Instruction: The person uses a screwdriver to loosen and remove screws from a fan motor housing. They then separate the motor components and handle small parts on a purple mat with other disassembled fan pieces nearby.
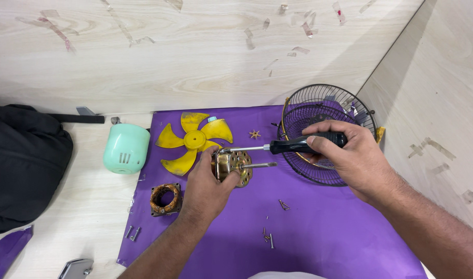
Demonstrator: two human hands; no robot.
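My left hand (205, 188) grips a brass-coloured fan motor housing (231, 166) on the purple mat (324, 227), its steel shaft pointing right. My right hand (350, 155) holds a screwdriver (288, 146) by its black handle, the metal blade reaching left so its tip touches the top edge of the motor housing. Just behind the housing lies a yellow fan blade (192, 140). A copper-wound stator (165, 199) rests to the left of my left wrist.
A black wire fan guard (311, 111) stands at the mat's right, against the wall. A mint-green motor cover (125, 148) and a black bag (25, 165) lie to the left. Several loose screws (270, 237) and a small star-shaped part (254, 134) dot the mat.
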